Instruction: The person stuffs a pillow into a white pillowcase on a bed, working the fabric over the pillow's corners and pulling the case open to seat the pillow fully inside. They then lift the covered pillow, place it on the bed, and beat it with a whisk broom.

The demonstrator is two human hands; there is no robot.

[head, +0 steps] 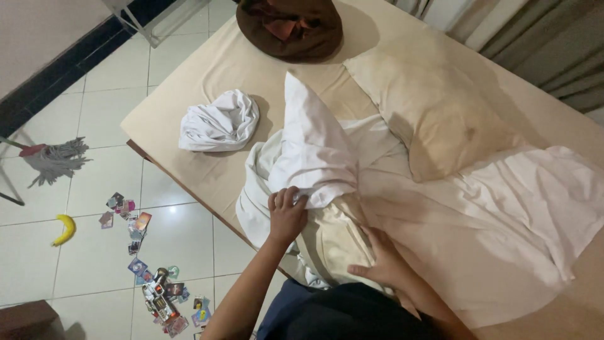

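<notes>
At the near edge of the bed (pixel 189 75), the left hand (pixel 287 214) pinches the open hem of a white pillowcase (pixel 314 145) half-drawn over a yellowed pillow (pixel 333 236). The right hand (pixel 380 261) lies spread flat on that pillow. A second bare pillow (pixel 434 113) lies just beyond.

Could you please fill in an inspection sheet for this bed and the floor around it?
Surface: bare beige mattress, partly under a rumpled white sheet.
Job's things: white pillowcase half pulled over a yellowed pillow.
Clutter: bunched white cloth, uncovered pillow, brown cushion.
Hands: left hand grips the pillowcase edge; right hand lies flat on the pillow.
Cables: nothing seen.
Surroundings: white tiled floor with a mop, a banana and scattered cards; grey curtains.
</notes>
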